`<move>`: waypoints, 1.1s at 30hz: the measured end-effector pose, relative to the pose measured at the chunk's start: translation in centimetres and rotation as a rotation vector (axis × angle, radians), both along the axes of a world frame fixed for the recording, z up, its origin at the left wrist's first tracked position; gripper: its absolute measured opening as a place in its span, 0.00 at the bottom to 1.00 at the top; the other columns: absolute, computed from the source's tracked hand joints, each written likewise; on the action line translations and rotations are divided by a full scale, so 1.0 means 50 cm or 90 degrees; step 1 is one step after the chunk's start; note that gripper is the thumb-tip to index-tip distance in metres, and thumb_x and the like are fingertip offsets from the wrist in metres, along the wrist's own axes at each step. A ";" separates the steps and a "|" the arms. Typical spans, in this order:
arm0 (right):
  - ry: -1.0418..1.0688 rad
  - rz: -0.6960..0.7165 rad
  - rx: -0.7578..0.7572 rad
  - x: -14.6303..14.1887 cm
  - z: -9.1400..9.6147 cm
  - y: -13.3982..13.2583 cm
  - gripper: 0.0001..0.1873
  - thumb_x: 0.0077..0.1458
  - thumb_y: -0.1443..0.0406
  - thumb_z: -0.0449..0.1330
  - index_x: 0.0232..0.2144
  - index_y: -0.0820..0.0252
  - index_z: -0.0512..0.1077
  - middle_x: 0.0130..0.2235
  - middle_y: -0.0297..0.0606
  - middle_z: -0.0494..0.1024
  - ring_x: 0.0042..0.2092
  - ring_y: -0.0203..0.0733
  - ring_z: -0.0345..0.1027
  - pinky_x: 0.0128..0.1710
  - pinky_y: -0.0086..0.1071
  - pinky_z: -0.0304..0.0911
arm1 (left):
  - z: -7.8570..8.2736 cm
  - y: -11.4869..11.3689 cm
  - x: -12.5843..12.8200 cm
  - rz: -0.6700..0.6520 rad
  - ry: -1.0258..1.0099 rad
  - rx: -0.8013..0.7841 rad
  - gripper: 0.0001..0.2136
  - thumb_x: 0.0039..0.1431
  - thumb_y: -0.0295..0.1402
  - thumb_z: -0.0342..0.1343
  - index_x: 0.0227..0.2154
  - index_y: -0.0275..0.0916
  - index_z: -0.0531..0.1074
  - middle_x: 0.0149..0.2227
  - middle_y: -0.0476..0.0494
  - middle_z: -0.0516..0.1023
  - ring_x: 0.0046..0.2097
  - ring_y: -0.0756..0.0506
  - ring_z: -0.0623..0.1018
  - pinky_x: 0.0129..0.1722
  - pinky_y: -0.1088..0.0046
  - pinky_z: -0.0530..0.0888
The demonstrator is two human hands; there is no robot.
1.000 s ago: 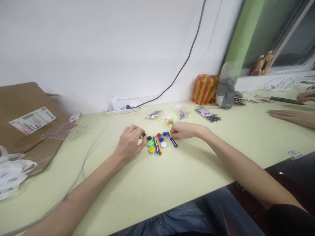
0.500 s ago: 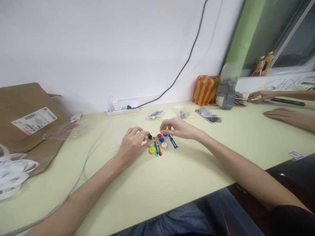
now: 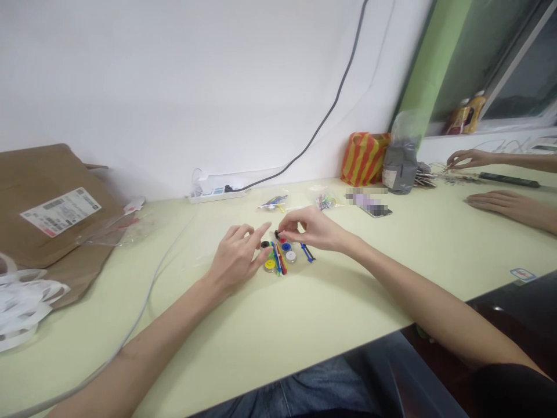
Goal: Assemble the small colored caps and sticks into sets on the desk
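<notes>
Piece [image 3: 277,234] in right hand [image 3: 317,228], black, half-hidden

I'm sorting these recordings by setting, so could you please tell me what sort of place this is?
Probably a shared workroom: a long table runs along the wall, a power strip sits at its back, and another person's hand rests farther along it.

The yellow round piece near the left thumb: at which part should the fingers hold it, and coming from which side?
The yellow round piece is low and disc-like, with coloured arrow strips close at its right, so probably pinch opposite edges of its rim, coming from above and the near left.
</notes>
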State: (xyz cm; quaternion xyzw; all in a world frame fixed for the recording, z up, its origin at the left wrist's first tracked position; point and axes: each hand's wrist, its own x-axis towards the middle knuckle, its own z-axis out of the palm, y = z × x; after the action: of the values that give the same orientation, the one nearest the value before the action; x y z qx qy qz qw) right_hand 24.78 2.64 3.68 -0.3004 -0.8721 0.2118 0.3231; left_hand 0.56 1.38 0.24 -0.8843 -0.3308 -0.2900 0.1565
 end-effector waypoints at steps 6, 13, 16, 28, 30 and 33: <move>-0.211 -0.128 0.056 0.041 0.017 0.027 0.07 0.57 0.69 0.59 0.36 0.62 0.77 0.33 0.38 0.79 0.33 0.36 0.67 0.34 0.28 0.55 | -0.006 0.038 -0.036 0.137 -0.053 -0.041 0.20 0.69 0.35 0.43 0.60 0.37 0.63 0.36 0.41 0.78 0.42 0.39 0.75 0.46 0.58 0.69; -0.376 -0.086 -0.021 0.046 0.024 0.021 0.07 0.53 0.72 0.57 0.29 0.62 0.76 0.30 0.38 0.77 0.28 0.35 0.63 0.30 0.29 0.52 | -0.024 0.061 -0.047 0.196 -0.044 -0.085 0.18 0.67 0.33 0.44 0.58 0.38 0.64 0.36 0.40 0.76 0.44 0.37 0.74 0.47 0.58 0.68; -0.384 -0.073 -0.029 0.041 0.025 0.015 0.07 0.53 0.72 0.57 0.30 0.63 0.75 0.29 0.37 0.76 0.27 0.34 0.62 0.30 0.29 0.52 | -0.025 0.057 -0.041 0.190 -0.044 -0.081 0.18 0.67 0.32 0.44 0.58 0.39 0.64 0.37 0.40 0.75 0.45 0.37 0.75 0.48 0.58 0.69; -0.372 -0.050 0.017 0.035 0.012 0.023 0.07 0.56 0.71 0.57 0.33 0.62 0.77 0.31 0.38 0.78 0.29 0.36 0.64 0.32 0.29 0.54 | -0.022 0.052 -0.036 0.193 -0.032 -0.095 0.19 0.67 0.33 0.43 0.59 0.38 0.63 0.37 0.40 0.75 0.45 0.38 0.74 0.49 0.58 0.69; -0.370 -0.048 0.020 0.035 0.009 0.025 0.08 0.56 0.71 0.57 0.34 0.62 0.77 0.32 0.38 0.79 0.31 0.36 0.66 0.33 0.29 0.55 | -0.020 0.051 -0.034 0.199 -0.028 -0.099 0.19 0.68 0.33 0.43 0.59 0.38 0.63 0.37 0.40 0.75 0.45 0.38 0.74 0.49 0.58 0.69; -0.372 -0.036 0.024 0.034 0.001 0.031 0.07 0.57 0.70 0.57 0.33 0.61 0.77 0.31 0.37 0.79 0.32 0.38 0.67 0.35 0.30 0.56 | -0.019 0.049 -0.032 0.207 -0.025 -0.107 0.19 0.68 0.32 0.42 0.59 0.38 0.63 0.37 0.41 0.75 0.45 0.38 0.74 0.49 0.59 0.69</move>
State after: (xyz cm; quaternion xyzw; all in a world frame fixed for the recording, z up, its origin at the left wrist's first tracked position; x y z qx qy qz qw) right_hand 26.50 4.17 3.74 -0.3671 -0.9231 0.0908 0.0694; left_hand -1.04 3.83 -0.68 -0.8234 -0.4953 -0.2496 0.1201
